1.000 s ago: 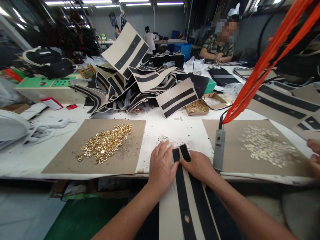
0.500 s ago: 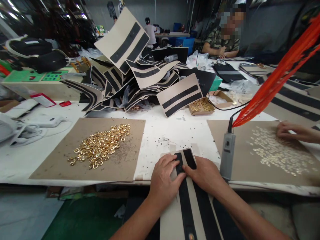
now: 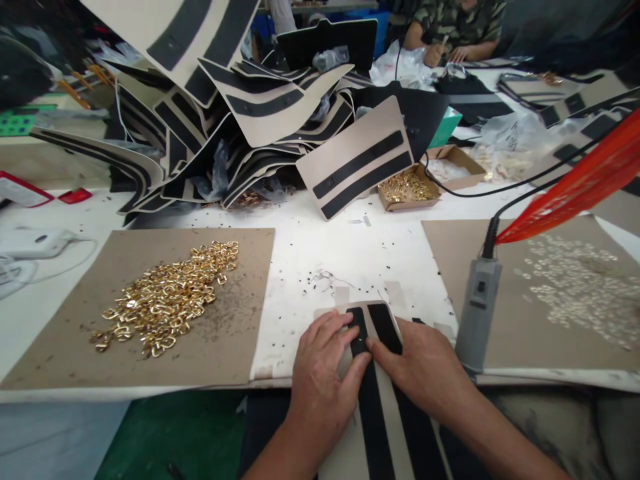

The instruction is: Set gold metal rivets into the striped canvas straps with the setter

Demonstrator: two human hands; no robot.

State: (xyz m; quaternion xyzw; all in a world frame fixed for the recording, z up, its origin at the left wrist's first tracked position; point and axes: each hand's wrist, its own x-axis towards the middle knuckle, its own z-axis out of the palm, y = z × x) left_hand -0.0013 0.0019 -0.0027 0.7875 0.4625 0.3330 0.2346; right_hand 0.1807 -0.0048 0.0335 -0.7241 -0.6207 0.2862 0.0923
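Observation:
A beige panel (image 3: 354, 448) with two black lengthwise strips lies between my hands, its far end on the table edge and its near part reaching toward me. My left hand (image 3: 320, 377) holds its left side, fingers over the far end and thumb by the left strip. My right hand (image 3: 433, 367) grips the right edge, its thumb pressed on top near the same strip; its other fingers are mostly hidden. A small dark mark or hole shows in the strip between the thumbs. Just right of my right hand hangs or stands a grey handheld device (image 3: 480, 310) with a black cord.
Gold buckle-like fittings (image 3: 170, 293) lie on a brown sheet (image 3: 60, 347) at left. Small pale rings (image 3: 575, 283) cover another sheet at right. Similar striped panels (image 3: 357, 157) pile up behind, beside a box of gold pieces (image 3: 407, 190). Orange netting (image 3: 575, 190) surrounds the cord. A co-worker (image 3: 455, 33) sits opposite.
The view has moved closer and tilted down. Both hands stay on the panel, with little shift. Another person's hand, earlier over the pale rings at right, is out of view.

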